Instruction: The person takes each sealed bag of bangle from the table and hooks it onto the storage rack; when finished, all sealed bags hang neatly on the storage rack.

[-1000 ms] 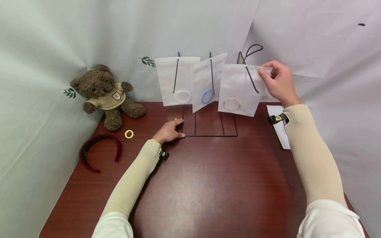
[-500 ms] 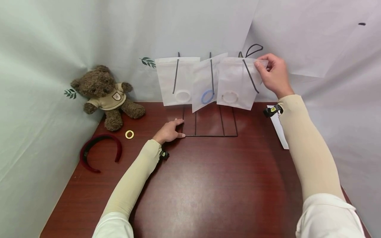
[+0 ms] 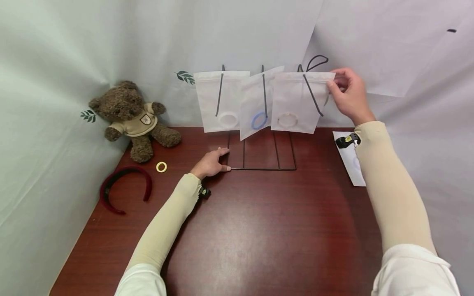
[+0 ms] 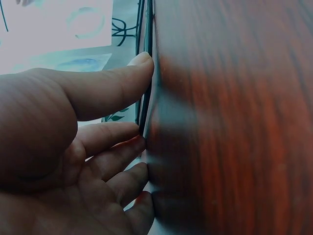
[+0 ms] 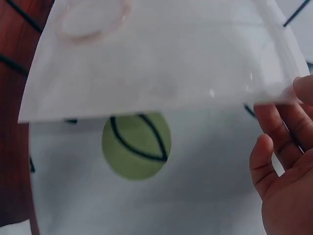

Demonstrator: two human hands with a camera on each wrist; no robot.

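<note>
Three white zip bags hang on the hooks of a black wire rack (image 3: 263, 169) in the head view. The right-hand bag (image 3: 292, 96) holds a thin beaded ring (image 3: 287, 120), and a hook (image 3: 312, 95) comes through its top. My right hand (image 3: 349, 96) pinches that bag's upper right corner; in the right wrist view the thumb (image 5: 304, 90) lies on the corner with fingers behind. A blue ring (image 3: 259, 120) shows in the middle bag, a white ring (image 3: 228, 120) in the left bag. My left hand (image 3: 209, 163) rests, fingers extended, against the rack base's front left corner.
A brown teddy bear (image 3: 129, 117) sits at the back left. Near it lie a yellow ring (image 3: 161, 167) and a dark red headband (image 3: 148, 185). Another white bag (image 3: 348, 160) lies right, partly under the right forearm. Grey-white cloth walls (image 3: 259, 33) enclose the table.
The right-hand bag has risen and sits further back along its hook. My right hand went up with it, then shifted slightly right. The left hand has stayed at the rack base.
</note>
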